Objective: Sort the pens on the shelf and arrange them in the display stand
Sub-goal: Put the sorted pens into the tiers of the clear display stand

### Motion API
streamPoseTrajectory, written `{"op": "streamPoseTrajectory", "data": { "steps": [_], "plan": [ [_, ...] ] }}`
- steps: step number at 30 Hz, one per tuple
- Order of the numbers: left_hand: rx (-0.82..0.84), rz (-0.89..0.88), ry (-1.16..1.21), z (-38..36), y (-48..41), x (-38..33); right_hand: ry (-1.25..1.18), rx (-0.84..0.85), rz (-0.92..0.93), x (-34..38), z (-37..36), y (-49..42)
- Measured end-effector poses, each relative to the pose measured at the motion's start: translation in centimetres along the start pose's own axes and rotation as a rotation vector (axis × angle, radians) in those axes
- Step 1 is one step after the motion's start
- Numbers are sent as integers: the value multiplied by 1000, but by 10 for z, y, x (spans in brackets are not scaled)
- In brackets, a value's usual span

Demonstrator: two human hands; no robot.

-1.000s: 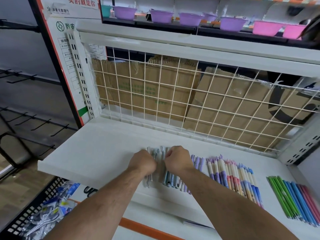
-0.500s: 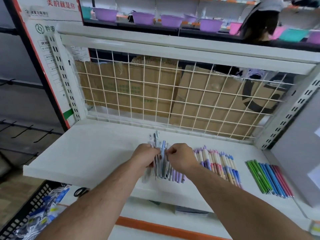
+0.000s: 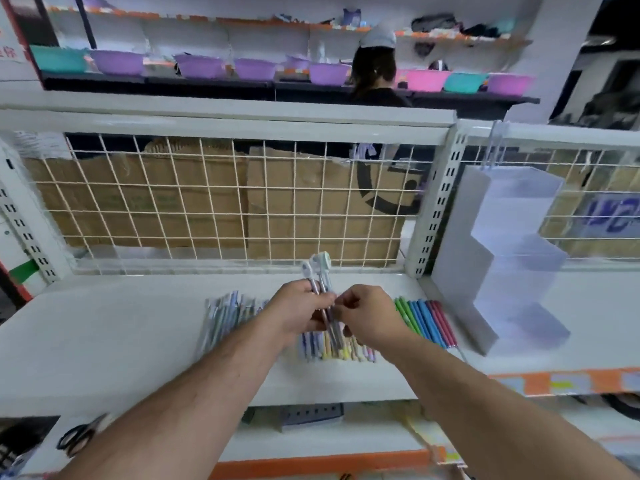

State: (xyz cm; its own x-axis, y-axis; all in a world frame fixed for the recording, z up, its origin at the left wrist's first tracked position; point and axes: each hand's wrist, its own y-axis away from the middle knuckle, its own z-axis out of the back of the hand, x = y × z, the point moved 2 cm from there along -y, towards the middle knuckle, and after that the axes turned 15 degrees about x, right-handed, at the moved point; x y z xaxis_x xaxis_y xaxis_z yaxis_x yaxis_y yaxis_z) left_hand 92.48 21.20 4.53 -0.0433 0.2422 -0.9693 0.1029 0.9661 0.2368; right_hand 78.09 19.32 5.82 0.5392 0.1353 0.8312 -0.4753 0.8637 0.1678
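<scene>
Where pens point(image 3: 426, 320) lie, a post point(image 3: 437, 209) borders the stand point(image 3: 512, 237).

Poster point(image 3: 12, 50), far left: red characters cut off by the edge; the last reads 你.
Left cardboard box point(image 3: 156, 202): faint green print, too blurred to read.
Right cardboard box point(image 3: 311, 202): black round mark, no letters.
Blue sign point(image 3: 609, 216), far right: lettering blurred, unreadable.
</scene>
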Motion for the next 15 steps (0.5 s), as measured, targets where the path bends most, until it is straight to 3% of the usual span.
{"op": "streamPoseTrajectory", "data": {
  "steps": [15],
  "plan": [
    [46,-166,-79,-231,-52,-79,-84,-72,129,-71,223,85]
  ]
}}
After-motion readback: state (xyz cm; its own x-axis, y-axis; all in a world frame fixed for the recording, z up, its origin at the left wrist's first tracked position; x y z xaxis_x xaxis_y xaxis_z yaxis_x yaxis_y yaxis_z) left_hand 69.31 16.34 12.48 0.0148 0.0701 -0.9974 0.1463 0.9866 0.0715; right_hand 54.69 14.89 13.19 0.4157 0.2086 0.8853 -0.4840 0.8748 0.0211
